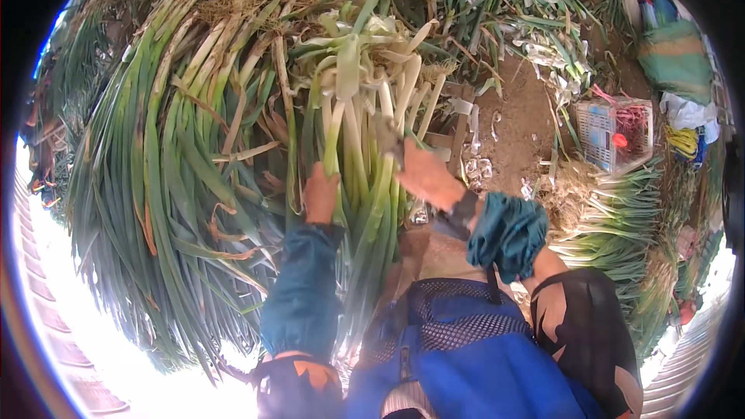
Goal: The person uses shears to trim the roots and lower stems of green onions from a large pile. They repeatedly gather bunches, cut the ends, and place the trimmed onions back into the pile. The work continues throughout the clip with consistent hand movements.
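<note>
Stalks of long green-and-white onion [353, 147] lie at the centre, pale ends far and green leaves trailing near. The left hand [320, 195] is curled firmly around the left edge of this bunch. The right hand [429, 176] is at its right side, fingers bent toward a short, blurred grey-brown object [389, 140]; I cannot tell whether it is held, nor what it is. If that object has an edge, a slip could nick the pale stems, or the left hand not far off.

Limp whitish-green peeled leaves [349, 70] drape over the far ends, hiding parts of the stems, so a pull there could catch the wrong layer. Just left, a large heap of long dark-green onion stalks with brown roots [178, 171] crowds the bunch; tangled leaves could drag neighbours along, or bend and snap. Near, the green ends hang beside the blue cloth with black mesh [466, 365] over the lap, where a shifting knee could pin them.

Right, bare brown earth floor [516, 120] could dirty any stalk dropped there. Beyond it are a white plastic lattice crate [596, 136] and, nearer, a row of pale-stemmed green onions [609, 225], which a careless sweep of the right arm might disturb.
</note>
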The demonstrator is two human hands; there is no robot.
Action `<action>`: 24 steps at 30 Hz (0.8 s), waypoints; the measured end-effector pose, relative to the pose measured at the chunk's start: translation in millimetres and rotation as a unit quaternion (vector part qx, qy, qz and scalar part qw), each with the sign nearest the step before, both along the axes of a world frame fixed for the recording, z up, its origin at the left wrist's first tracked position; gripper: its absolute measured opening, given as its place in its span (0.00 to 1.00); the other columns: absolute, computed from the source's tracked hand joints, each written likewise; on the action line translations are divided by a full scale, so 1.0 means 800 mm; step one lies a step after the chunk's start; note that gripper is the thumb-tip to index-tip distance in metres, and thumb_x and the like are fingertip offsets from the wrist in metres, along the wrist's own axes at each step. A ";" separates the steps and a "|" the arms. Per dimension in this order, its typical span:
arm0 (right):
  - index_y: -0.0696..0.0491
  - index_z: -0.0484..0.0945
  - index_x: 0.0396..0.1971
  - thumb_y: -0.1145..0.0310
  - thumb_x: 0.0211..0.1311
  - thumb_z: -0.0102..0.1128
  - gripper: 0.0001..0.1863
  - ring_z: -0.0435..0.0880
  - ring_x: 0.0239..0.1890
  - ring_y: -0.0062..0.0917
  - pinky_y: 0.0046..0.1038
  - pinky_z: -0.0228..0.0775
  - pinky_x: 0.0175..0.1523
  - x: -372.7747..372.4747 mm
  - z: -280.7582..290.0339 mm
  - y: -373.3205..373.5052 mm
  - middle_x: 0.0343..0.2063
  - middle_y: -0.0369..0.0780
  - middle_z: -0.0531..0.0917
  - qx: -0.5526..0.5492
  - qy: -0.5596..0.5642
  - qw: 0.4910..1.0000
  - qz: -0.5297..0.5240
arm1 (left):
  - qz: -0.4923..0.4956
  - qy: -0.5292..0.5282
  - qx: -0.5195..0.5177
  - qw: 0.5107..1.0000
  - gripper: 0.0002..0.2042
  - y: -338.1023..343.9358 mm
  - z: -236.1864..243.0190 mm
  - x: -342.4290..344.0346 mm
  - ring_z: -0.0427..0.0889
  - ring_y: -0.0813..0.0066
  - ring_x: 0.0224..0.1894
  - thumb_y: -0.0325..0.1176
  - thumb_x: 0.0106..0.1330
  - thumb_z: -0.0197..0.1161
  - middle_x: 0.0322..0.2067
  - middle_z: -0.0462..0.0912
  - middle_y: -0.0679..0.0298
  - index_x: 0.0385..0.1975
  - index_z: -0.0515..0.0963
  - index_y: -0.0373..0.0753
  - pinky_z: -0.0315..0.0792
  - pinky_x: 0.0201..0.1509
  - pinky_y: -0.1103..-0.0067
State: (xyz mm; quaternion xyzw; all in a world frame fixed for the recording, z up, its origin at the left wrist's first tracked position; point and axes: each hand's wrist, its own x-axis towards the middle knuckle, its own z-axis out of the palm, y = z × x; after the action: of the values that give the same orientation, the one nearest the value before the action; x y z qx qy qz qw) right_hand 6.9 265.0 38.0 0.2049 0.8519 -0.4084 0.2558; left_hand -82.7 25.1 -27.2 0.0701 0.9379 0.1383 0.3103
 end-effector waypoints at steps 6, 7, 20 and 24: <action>0.65 0.61 0.44 0.61 0.56 0.58 0.26 0.81 0.31 0.52 0.45 0.75 0.36 0.009 0.016 0.019 0.25 0.55 0.80 0.006 0.028 0.999 -0.031 | -0.020 0.090 0.042 0.995 0.14 0.043 0.047 0.016 0.77 0.39 0.38 0.37 0.58 0.59 0.30 0.78 0.42 0.38 0.67 0.36 0.69 0.40 0.54; 0.65 0.61 0.44 0.62 0.56 0.58 0.26 0.81 0.31 0.53 0.45 0.75 0.37 0.020 0.021 0.013 0.26 0.57 0.79 -0.010 -0.002 1.000 -0.014 | -0.013 0.064 0.043 0.997 0.13 0.049 0.051 0.015 0.76 0.38 0.38 0.36 0.58 0.59 0.30 0.77 0.41 0.37 0.67 0.36 0.69 0.40 0.54; 0.64 0.63 0.42 0.65 0.53 0.58 0.23 0.81 0.30 0.51 0.45 0.74 0.34 0.022 -0.015 0.017 0.21 0.53 0.78 -0.019 0.113 0.992 -0.056 | 0.127 -0.068 0.197 0.970 0.14 0.089 0.046 0.012 0.78 0.51 0.30 0.31 0.52 0.63 0.27 0.78 0.47 0.34 0.70 0.30 0.70 0.35 0.64; 0.64 0.63 0.43 0.64 0.54 0.58 0.23 0.81 0.32 0.51 0.46 0.73 0.37 0.035 0.002 0.001 0.23 0.54 0.78 -0.045 0.071 0.995 -0.050 | 0.152 -0.088 0.192 0.966 0.13 0.091 0.043 0.009 0.79 0.58 0.27 0.31 0.52 0.62 0.27 0.79 0.49 0.33 0.71 0.30 0.72 0.32 0.67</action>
State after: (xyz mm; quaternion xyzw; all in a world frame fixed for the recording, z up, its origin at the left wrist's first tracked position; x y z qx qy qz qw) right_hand 34.6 265.9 39.7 0.2055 0.8376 -0.4721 0.1827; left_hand -75.3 98.3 6.9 -0.0278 0.8625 0.3670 0.3472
